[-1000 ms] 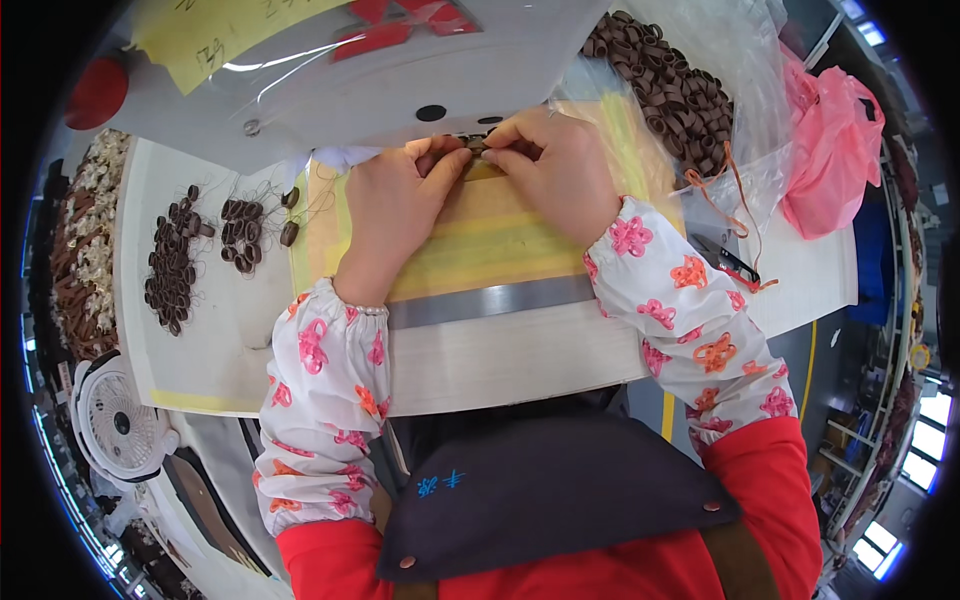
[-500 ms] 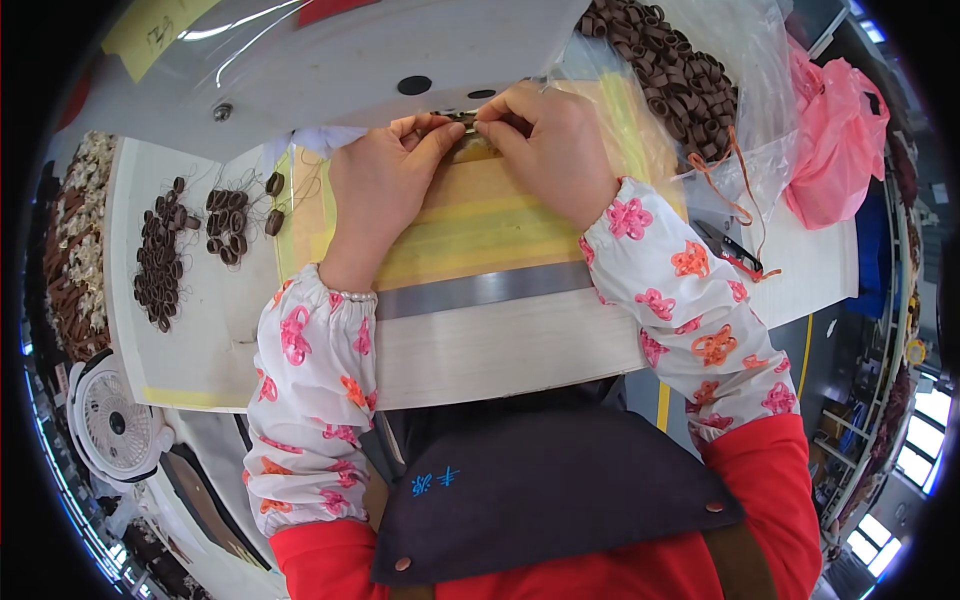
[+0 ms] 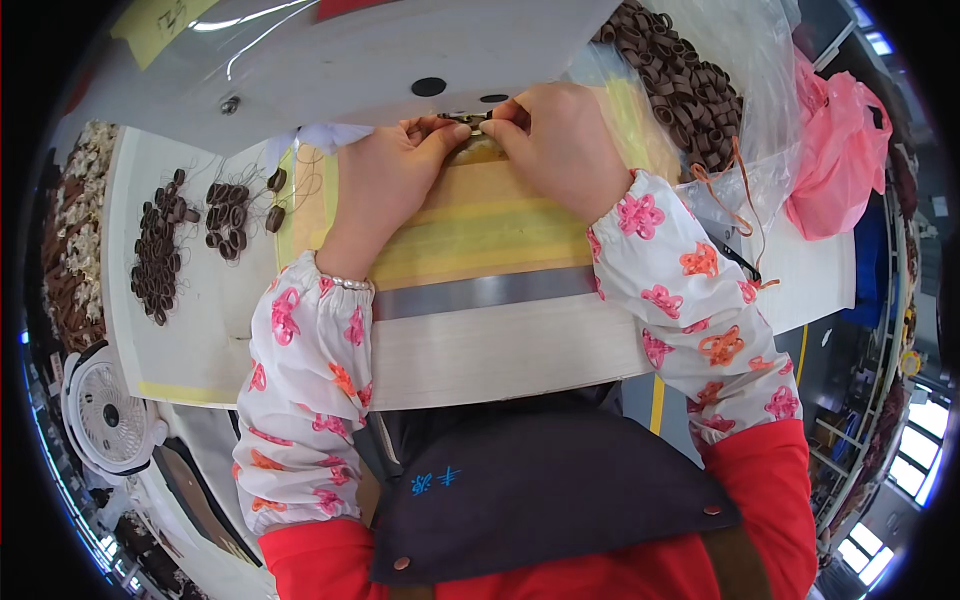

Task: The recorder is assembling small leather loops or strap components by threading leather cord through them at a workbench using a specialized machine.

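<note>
My left hand point(image 3: 385, 180) and my right hand point(image 3: 563, 145) meet at the lower edge of a white machine body point(image 3: 340, 70), which looks like a sewing machine. The thumbs and forefingers of both hands are pinched together, a small gap apart. What they hold is mostly hidden by the fingers and the machine; only a small dark, partly shiny bit shows between them. Beneath my hands lies a work surface covered in yellow and tan tape point(image 3: 480, 225), with a grey metal strip point(image 3: 485, 293) along its near side.
Brown loops with loose threads point(image 3: 157, 250) lie at left, beside a smaller group of loops point(image 3: 226, 220). At right, a clear plastic bag holds many brown loops point(image 3: 690, 95). Near it are a pink bag point(image 3: 840, 150) and a black-handled tool point(image 3: 738, 262). A white fan point(image 3: 110, 412) stands lower left.
The whole view has shifted slightly. My hands stay at the machine's edge, still pinched, and a little more of the dark, shiny bit shows between the fingertips.
</note>
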The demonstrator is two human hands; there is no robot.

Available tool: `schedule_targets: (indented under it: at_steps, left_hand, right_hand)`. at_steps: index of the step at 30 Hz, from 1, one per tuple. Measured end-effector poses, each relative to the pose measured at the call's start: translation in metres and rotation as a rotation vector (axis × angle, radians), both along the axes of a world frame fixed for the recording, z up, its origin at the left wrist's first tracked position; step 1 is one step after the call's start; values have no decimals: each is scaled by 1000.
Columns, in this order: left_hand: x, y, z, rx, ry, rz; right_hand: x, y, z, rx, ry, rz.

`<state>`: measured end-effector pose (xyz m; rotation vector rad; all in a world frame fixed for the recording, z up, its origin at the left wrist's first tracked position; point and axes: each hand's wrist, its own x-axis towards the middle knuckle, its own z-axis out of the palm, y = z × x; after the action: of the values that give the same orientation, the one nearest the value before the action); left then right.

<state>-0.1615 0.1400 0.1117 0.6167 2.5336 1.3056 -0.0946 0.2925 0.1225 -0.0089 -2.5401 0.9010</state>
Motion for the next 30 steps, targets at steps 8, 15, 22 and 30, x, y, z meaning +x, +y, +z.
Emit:
schedule_targets:
  at_steps: [8,15,22,30]
  left_hand:
    - [0,-2,6,-58,-58,48]
    - [3,3,11,-56,-37,34]
    - [4,2,4,23,-60,45]
    - [1,-3,4,1,140,-29]
  right_hand:
    - [-6,2,6,2,-86,7]
    - [-5,7,9,-21,-172,-7]
    - [-5,5,7,15,-212,-41]
    - [-2,7,1,22,-148,-17]
